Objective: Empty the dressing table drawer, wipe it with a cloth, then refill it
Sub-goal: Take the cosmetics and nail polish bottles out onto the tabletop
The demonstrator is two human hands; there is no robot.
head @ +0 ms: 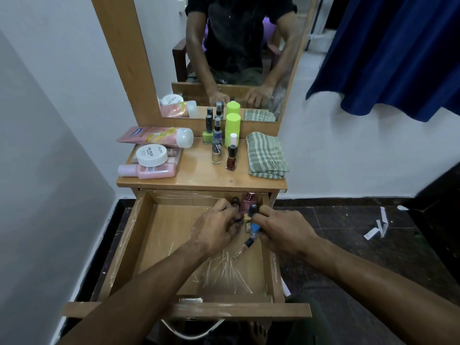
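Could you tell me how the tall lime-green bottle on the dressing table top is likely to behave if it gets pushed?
The lime-green bottle stands upright and is tall for its base, so it would probably tip rather than slide. Small bottles crowd close beside it, so a fall would likely knock some over. Being cylindrical, it may roll once down; the folded cloth to its right might stop it.

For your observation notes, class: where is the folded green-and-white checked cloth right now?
In the head view, the folded green-and-white checked cloth lies on the wooden dressing table top, at its right end, just right of the dark red nail polish bottle.
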